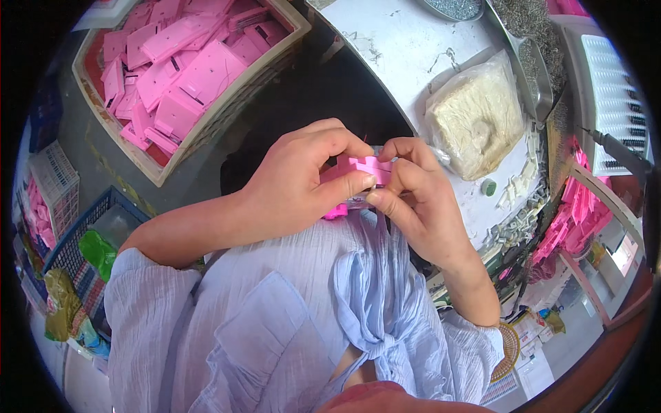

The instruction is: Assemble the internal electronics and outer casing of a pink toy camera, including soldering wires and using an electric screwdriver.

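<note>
Between my hands, just above my lap, is a small pink plastic part (368,167), blocky and with a seam along its side. My left hand (303,168) pinches its left end between thumb and fingers. On its right end close the thumb and curled fingers of my right hand (421,196). Under the part, close to my lap, shows something clear, with a brighter pink piece (336,211) beside it. My fingers hide much of the part, so its exact kind does not show.
A crate (165,168) heaped with flat pink plastic pieces (189,76) stands at the far left. On the white table (379,41) to the right lie a bagged cream-coloured block (475,117), a green cap (488,187) and small pale parts. An electric screwdriver (616,148) hangs at the right.
</note>
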Demonstrator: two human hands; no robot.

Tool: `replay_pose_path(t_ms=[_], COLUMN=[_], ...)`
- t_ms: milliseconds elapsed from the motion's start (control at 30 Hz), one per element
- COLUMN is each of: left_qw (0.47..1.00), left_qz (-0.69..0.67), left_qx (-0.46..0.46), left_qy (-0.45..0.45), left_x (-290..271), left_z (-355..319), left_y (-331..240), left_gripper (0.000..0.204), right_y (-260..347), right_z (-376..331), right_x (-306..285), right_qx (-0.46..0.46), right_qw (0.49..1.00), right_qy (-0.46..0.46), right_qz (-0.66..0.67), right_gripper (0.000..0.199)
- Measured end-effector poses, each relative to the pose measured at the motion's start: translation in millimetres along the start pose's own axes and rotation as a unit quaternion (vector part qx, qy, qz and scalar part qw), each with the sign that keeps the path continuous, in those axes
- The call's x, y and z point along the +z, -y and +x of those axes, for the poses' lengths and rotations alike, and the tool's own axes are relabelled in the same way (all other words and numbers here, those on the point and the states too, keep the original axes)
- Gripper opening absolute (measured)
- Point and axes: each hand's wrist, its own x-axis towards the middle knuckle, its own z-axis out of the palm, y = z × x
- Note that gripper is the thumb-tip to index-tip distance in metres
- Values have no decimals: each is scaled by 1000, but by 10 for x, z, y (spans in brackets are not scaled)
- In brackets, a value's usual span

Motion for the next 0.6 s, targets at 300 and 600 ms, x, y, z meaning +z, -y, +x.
replay_pose_path(t_ms=[300, 600], left_qw=[1000, 999], left_qz=[-9, 7], left_qx=[-20, 0], left_qy=[1, -46], left_x=[-42, -124], left_z=[11, 72], left_y=[-9, -37], left_gripper=[24, 23], right_y=[36, -82], right_z=[39, 47], right_x=[3, 233], right_qx=[8, -152], right_qw=[1000, 958], right_qy=[-3, -208], right_qz=[-18, -128], right_gripper=[28, 21])
